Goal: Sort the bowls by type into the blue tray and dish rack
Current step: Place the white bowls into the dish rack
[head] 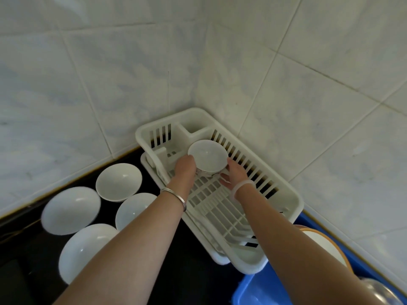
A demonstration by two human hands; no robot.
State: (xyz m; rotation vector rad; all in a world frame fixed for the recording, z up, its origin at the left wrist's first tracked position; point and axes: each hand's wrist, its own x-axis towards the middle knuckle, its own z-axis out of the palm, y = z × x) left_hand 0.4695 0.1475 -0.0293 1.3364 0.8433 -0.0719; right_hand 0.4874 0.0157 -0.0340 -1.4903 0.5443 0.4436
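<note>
A small white bowl (pixel 208 155) with a metallic band near its base is held upright inside the far end of the white plastic dish rack (pixel 284 200). My left hand (pixel 184 167) grips its left side and my right hand (pixel 234 173) cups its right side and underside. Several larger white bowls lie on the black counter to the left: one (pixel 119 181) nearest the rack, one (pixel 71 210) left of it, one (pixel 132 211) partly under my left forearm, one (pixel 84 249) nearest me. The blue tray (pixel 250 290) sits at lower right and holds an orange-rimmed bowl (pixel 323 247).
The rack stands in a corner of pale tiled walls (pixel 308 84), with a cutlery compartment (pixel 193 126) at its far end. A shiny metal item (pixel 383 290) shows at the bottom right edge, behind my right forearm. The black counter (pixel 24 271) runs along the left.
</note>
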